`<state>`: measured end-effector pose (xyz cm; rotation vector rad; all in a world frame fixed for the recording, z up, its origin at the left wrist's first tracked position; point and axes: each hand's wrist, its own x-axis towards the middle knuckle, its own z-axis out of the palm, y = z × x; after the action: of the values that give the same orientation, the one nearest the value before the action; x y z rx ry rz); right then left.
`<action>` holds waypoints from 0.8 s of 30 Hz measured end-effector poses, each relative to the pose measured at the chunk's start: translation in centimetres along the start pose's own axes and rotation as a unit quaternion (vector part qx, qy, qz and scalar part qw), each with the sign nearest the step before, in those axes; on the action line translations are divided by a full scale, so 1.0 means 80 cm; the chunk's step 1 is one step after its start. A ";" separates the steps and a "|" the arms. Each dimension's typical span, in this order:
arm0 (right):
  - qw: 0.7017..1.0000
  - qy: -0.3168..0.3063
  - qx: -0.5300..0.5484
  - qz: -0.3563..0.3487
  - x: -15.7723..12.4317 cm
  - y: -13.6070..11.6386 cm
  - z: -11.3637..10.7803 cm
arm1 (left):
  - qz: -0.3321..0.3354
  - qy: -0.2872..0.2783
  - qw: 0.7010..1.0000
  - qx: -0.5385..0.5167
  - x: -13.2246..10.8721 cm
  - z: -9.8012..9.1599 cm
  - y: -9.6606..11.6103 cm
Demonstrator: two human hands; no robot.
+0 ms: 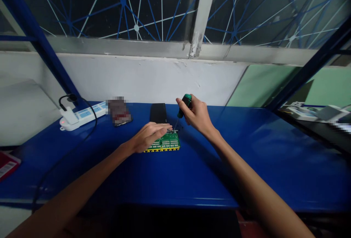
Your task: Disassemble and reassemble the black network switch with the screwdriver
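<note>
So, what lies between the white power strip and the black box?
In the head view, one small dark object, too blurred to identify, lies between the power strip and the black box.

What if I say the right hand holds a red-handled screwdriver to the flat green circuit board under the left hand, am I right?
Nearly. The head view shows the right hand holding a green-handled screwdriver, not red, to the flat green circuit board under the left hand.
</note>
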<state>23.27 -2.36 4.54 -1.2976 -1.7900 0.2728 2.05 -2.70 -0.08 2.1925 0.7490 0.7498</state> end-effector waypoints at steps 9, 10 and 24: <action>1.000 0.000 -0.007 -0.005 -0.001 -0.001 0.000 | 0.007 0.000 1.000 -0.030 -0.002 -0.003 0.007; 1.000 0.001 -0.007 -0.006 -0.001 -0.001 -0.001 | 0.008 0.000 0.999 -0.031 -0.002 -0.003 0.007; 0.993 -0.086 0.026 -0.073 -0.001 -0.007 -0.012 | -0.008 -0.036 0.995 -0.089 -0.003 -0.002 -0.007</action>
<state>23.61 -2.96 5.42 -1.1281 -1.9987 0.3563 1.63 -2.44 -0.42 2.0399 0.6372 0.6981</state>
